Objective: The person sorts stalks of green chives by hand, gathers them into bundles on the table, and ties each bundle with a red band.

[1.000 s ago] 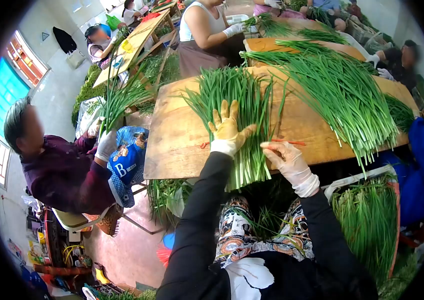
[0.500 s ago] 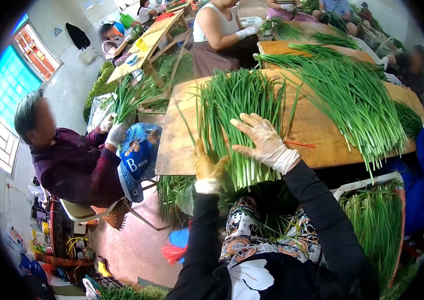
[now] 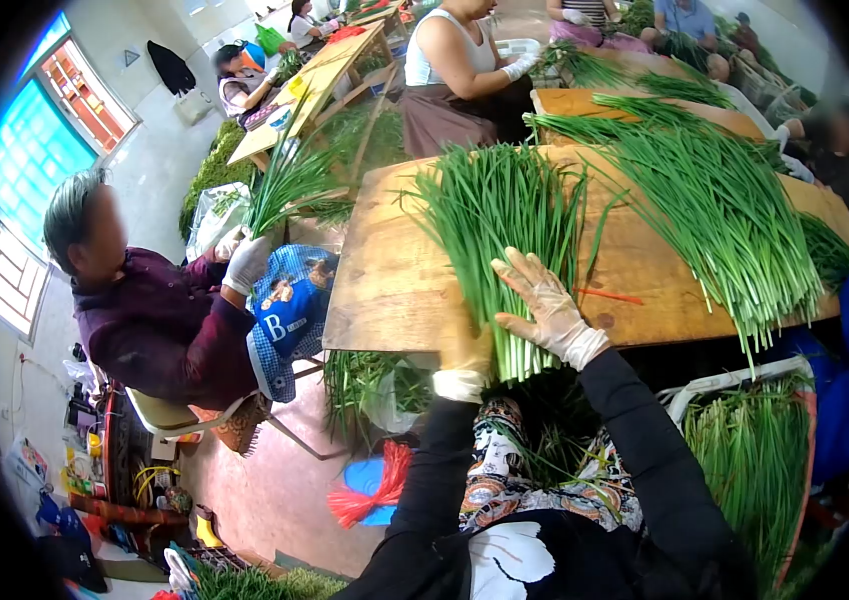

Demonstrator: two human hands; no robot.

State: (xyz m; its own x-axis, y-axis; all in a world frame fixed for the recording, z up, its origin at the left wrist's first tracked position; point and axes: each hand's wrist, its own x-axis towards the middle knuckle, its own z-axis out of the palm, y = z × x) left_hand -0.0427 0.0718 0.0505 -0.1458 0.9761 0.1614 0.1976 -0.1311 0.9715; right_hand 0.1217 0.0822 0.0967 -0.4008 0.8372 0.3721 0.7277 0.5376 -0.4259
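Observation:
In front of me a bundle of garlic chives point(image 3: 505, 220) lies on the wooden table, its pale stem ends pointing toward me over the table's near edge. My right hand point(image 3: 548, 312), in a cream glove, rests on the right side of the stems with its fingers spread. Against the bundle's left side is my left hand point(image 3: 465, 345), in a yellowish glove; motion smears its fingers. A larger pile of garlic chives point(image 3: 715, 210) spreads over the right part of the table. Between the two lies a thin red tie point(image 3: 610, 296).
The wooden table point(image 3: 385, 270) ends just before my lap. A lined container of chives point(image 3: 745, 470) stands at my right. On my left a seated person point(image 3: 160, 310) holds a bunch of chives point(image 3: 290, 185). Red strips point(image 3: 375, 485) lie on a blue stool below. Several people work farther back.
My left hand has moved right against the bundle, which is now narrower at the stem end. My right hand stays on the stems. The view has shifted slightly.

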